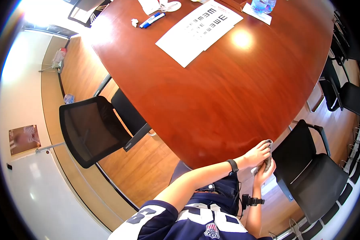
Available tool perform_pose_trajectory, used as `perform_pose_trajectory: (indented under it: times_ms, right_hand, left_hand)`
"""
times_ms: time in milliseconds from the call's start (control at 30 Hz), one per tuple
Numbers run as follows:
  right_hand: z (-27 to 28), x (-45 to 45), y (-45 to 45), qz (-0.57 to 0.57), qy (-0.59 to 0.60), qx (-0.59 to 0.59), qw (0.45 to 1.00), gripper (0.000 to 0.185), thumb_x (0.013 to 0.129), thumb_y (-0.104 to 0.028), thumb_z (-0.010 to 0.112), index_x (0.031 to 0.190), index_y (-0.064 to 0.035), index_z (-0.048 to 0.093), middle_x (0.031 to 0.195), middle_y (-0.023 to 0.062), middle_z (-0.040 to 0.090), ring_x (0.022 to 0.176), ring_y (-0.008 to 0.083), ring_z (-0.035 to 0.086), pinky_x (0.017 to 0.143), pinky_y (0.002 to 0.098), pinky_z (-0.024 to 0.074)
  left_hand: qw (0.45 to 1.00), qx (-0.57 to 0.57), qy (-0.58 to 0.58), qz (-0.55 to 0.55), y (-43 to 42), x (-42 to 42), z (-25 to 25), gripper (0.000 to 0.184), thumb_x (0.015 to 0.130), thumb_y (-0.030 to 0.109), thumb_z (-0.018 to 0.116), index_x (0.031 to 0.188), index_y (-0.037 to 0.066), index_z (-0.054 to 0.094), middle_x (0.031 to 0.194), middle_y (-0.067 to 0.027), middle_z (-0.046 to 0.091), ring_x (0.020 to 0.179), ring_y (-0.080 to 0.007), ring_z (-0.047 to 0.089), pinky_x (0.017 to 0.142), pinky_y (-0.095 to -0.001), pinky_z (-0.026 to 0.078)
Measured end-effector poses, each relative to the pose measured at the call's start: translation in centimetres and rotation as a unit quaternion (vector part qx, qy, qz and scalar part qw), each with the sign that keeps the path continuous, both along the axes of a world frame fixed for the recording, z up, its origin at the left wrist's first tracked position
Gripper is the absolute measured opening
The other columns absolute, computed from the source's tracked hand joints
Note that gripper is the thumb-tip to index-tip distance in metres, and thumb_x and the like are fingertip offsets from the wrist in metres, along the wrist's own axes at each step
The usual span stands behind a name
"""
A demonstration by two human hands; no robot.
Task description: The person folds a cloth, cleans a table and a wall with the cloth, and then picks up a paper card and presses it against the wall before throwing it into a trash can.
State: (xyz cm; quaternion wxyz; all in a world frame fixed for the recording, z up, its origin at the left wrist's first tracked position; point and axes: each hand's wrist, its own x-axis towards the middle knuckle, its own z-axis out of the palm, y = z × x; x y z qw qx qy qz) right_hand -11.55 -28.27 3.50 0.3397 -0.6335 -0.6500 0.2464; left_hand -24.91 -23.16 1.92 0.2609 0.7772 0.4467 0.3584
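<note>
Cloth, greyish and bunched just off the near edge of the table, is grasped by both left hand and right hand on my feed, and I judge it light, soft, best pinched by its gathered folds.

We are holding bare left arm outstretched forward and across toward our right; bare right forearm is pointing forward. Bare left hand is gripping with fingers curled; bare right hand is gripping just beside it.
</note>
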Motion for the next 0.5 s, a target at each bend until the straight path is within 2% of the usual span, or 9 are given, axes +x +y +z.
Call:
perform_pose_trajectory:
  times_ms: [33, 100, 133, 167, 200, 233, 267, 333, 500]
  right_hand:
    - [0.8, -0.8, -0.3, -0.01, 0.044, -0.014, 0.999, 0.038, 0.089, -0.008, 0.052, 0.125, 0.0026, 0.045, 0.122, 0.0196, 0.046, 0.111, 0.0333, 0.047, 0.096, 0.0417, 0.0391]
    - [0.8, -2.8, 0.2, 0.025, -0.019, -0.002, 1.0, 0.04, 0.089, -0.008, 0.052, 0.126, 0.0034, 0.043, 0.122, 0.0202, 0.046, 0.11, 0.0346, 0.048, 0.096, 0.0429, 0.039]
    - [0.2, -4.5, 0.8, 0.041, -0.065, 0.001, 0.997, 0.044, 0.087, -0.01, 0.056, 0.127, 0.0017, 0.043, 0.128, 0.0226, 0.044, 0.116, 0.0385, 0.044, 0.097, 0.0451, 0.0381]
    - [-0.5, -6.5, 1.9, 0.102, -0.089, 0.037, 0.99, 0.049, 0.086, -0.016, 0.059, 0.13, -0.0003, 0.042, 0.133, 0.0229, 0.042, 0.121, 0.0389, 0.042, 0.1, 0.048, 0.0328]
    - [-0.2, -9.7, 2.2, 0.114, -0.159, 0.011, 0.981, 0.054, 0.085, -0.021, 0.06, 0.133, -0.0034, 0.041, 0.137, 0.0193, 0.04, 0.127, 0.0357, 0.037, 0.105, 0.0509, 0.0232]
    - [-1.5, -12.9, 2.3, 0.104, -0.231, -0.013, 0.967, 0.059, 0.083, -0.023, 0.06, 0.135, -0.0067, 0.039, 0.14, 0.0138, 0.038, 0.131, 0.0309, 0.033, 0.108, 0.0527, 0.0147]
    - [-1.1, -16.1, 2.9, 0.125, -0.246, 0.015, 0.961, 0.066, 0.079, -0.018, 0.064, 0.138, -0.0091, 0.036, 0.142, 0.0113, 0.037, 0.134, 0.0298, 0.03, 0.109, 0.0526, 0.0124]
    - [-1.1, -21.8, 4.2, 0.191, -0.186, 0.026, 0.963, 0.071, 0.074, -0.011, 0.065, 0.138, -0.0094, 0.036, 0.142, 0.0113, 0.036, 0.134, 0.0303, 0.029, 0.109, 0.0516, 0.0153]
    - [-1.3, -37.2, 4.0, 0.299, -0.164, 0.046, 0.939, 0.071, 0.072, -0.006, 0.066, 0.138, -0.009, 0.036, 0.146, 0.0108, 0.031, 0.137, 0.029, 0.024, 0.111, 0.0473, 0.0154]
  left_hand:
    - [0.998, 0.038, 0.023, 0.033, -0.2, -0.5, 0.5, 0.031, 0.068, 0.017, 0.064, 0.093, 0.002, 0.055, 0.111, -0.0136, 0.054, 0.124, -0.0314, 0.039, 0.111, -0.0442, 0.023]
    - [1.0, 0.006, -0.001, 0.013, -0.1, -4.1, 1.4, 0.028, 0.068, 0.015, 0.064, 0.091, 0.002, 0.056, 0.11, -0.0129, 0.054, 0.123, -0.0309, 0.04, 0.111, -0.0443, 0.024]
    - [0.999, -0.023, 0.017, 0.022, -0.1, -6.1, 1.2, 0.026, 0.067, 0.014, 0.063, 0.09, 0.002, 0.056, 0.109, -0.0115, 0.055, 0.122, -0.0303, 0.041, 0.111, -0.0445, 0.023]
    - [0.997, -0.044, 0.042, 0.036, -0.2, -8.5, 0.7, 0.025, 0.068, 0.012, 0.062, 0.09, 0.001, 0.057, 0.111, -0.0108, 0.055, 0.124, -0.0301, 0.04, 0.111, -0.0443, 0.025]
    - [0.996, -0.024, 0.045, 0.074, -0.4, -11.1, -0.3, 0.025, 0.069, 0.012, 0.061, 0.091, 0.001, 0.058, 0.115, -0.0114, 0.055, 0.125, -0.0301, 0.04, 0.11, -0.0442, 0.026]
    - [0.993, -0.005, 0.048, 0.11, -0.6, -14.0, -0.9, 0.024, 0.07, 0.011, 0.061, 0.092, 0.001, 0.059, 0.118, -0.0119, 0.055, 0.126, -0.0301, 0.04, 0.109, -0.0442, 0.028]
    - [0.993, -0.008, 0.052, 0.106, -0.8, -17.4, -0.7, 0.025, 0.071, 0.01, 0.061, 0.094, 0.001, 0.06, 0.12, -0.013, 0.055, 0.126, -0.0302, 0.041, 0.109, -0.0439, 0.029]
    - [0.989, -0.007, 0.084, 0.119, -1.3, -24.2, -0.4, 0.026, 0.072, 0.009, 0.06, 0.096, 0.002, 0.061, 0.122, -0.0145, 0.055, 0.125, -0.0308, 0.042, 0.108, -0.0437, 0.03]
    - [0.965, 0.017, 0.139, 0.219, -4.7, -39.7, -0.9, 0.024, 0.073, 0.008, 0.059, 0.096, 0.002, 0.062, 0.122, -0.0155, 0.056, 0.122, -0.0316, 0.046, 0.105, -0.041, 0.034]
